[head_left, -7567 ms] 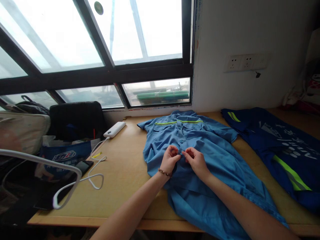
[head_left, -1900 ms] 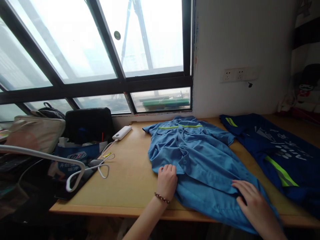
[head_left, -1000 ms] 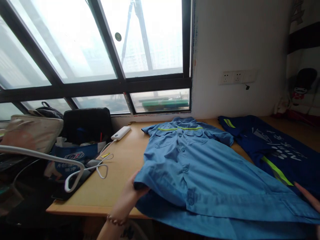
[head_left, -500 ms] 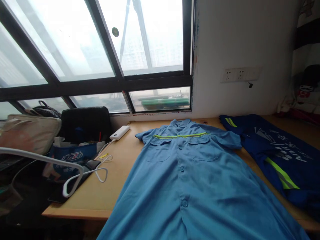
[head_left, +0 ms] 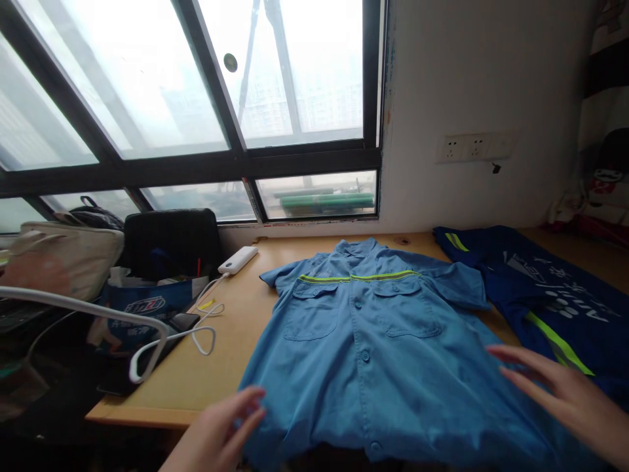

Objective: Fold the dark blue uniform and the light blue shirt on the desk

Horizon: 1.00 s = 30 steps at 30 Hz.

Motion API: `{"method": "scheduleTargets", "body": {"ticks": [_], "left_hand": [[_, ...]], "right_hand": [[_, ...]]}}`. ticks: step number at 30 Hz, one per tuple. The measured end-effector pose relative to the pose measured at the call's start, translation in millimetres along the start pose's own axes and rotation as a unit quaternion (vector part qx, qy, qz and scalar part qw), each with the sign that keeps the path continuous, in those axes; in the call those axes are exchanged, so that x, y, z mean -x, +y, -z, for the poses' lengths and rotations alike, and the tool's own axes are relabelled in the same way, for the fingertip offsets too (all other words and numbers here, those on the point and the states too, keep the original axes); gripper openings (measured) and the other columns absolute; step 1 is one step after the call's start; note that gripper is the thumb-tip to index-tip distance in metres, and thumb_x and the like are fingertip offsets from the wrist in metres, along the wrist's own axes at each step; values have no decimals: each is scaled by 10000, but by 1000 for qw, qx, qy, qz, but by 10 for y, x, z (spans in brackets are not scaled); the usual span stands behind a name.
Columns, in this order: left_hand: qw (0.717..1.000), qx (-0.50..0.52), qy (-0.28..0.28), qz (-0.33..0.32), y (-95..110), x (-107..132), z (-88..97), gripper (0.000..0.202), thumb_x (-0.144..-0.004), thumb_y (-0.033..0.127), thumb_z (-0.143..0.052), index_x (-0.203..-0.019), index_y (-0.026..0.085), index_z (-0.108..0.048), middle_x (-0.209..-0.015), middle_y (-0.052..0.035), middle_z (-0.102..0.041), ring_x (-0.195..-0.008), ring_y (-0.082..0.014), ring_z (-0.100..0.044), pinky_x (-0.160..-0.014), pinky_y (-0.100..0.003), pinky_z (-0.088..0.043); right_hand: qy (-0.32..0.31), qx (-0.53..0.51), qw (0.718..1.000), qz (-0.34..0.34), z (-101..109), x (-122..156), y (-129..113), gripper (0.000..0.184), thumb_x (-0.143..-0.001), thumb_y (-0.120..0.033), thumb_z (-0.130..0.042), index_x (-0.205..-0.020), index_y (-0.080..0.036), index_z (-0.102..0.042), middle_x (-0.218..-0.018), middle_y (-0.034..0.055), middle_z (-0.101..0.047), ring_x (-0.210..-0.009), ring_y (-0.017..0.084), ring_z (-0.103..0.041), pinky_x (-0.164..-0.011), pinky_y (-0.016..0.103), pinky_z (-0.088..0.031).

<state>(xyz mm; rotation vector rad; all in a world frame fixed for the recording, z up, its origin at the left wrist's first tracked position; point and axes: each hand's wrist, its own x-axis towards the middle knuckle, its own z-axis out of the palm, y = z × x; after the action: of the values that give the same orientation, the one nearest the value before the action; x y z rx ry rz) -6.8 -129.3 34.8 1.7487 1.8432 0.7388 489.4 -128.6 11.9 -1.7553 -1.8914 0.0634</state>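
A blue short-sleeved work shirt [head_left: 314,367] lies front up on the table, collar toward the window. It has a yellow-green stripe across the chest, two flap pockets and a row of buttons. At its lower left edge is my left hand [head_left: 221,426], slightly blurred, with thumb and fingers apart. Over the lower right side, my right hand [head_left: 565,393] has its fingers spread and holds nothing. The shirt's bottom edge hangs in loose folds near the front of the table.
A dark blue garment [head_left: 550,288] with reflective strips lies to the right. On the wooden table [head_left: 196,387] at left are a white power bank [head_left: 238,260] and its cable. A white curved bar [head_left: 88,305] crosses the left side, before a blue bag [head_left: 142,314]. A window and wall stand behind.
Both hands have come into view from below, one on each side of the shirt. The shirt's lower part has been drawn up, so its bottom edge now shows, and the fabric is more rumpled.
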Motion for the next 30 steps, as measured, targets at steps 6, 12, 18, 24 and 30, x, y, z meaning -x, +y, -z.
{"method": "scheduleTargets", "body": {"ticks": [6, 12, 18, 24, 30], "left_hand": [[970, -117, 91, -191, 480, -1722, -774, 418, -788, 381, -414, -1135, 164, -501, -1207, -110, -494, -1161, -234, -392, -977, -369, -280], [965, -255, 25, -51, 84, -2657, -1035, 564, -758, 592, -317, -1222, 285, -417, -1359, -41, -322, -1253, -295, -217, -994, -521, -121], [962, -213, 115, 123, -248, -2987, -778, 570, -749, 589, -313, -1211, 271, -416, -1340, -69, -333, -1189, -310, -316, -945, -480, -261], [838, -59, 441, 316, -388, -2999, -592, 577, -680, 379, -524, -1168, 103, -385, -1252, -217, -363, -1114, -342, -390, -829, -471, -369], [900, 77, 346, 253, -584, -3080, -336, 288, -458, 218, -701, -696, 142, -559, -755, -147, -609, -843, -376, -555, -715, -513, -410]], "right_hand": [[-18, 24, 999, -37, -1056, -1390, -693, 532, -805, -527, -339, -1258, -252, -396, -1334, 91, -333, -1218, 354, -234, -927, 582, -204], [-96, 140, 973, -156, -1596, -1979, -227, 610, -750, -671, -213, -1282, -386, -302, -1394, -4, -211, -1212, 440, -124, -865, 675, -85], [-99, 160, 971, -148, -1606, -2214, 126, 546, -753, -656, -221, -1243, -442, -333, -1375, -92, -241, -1201, 421, -161, -876, 652, -122], [-2, 141, 980, -138, -1562, -2232, 268, 432, -824, -456, -276, -1109, -266, -540, -1186, 45, -490, -1066, 291, -398, -882, 467, -283], [127, 209, 907, -342, -1271, -2290, 628, 381, -737, -385, -443, -1004, -157, -592, -1097, 183, -486, -1075, 402, -332, -806, 558, -254]]}}
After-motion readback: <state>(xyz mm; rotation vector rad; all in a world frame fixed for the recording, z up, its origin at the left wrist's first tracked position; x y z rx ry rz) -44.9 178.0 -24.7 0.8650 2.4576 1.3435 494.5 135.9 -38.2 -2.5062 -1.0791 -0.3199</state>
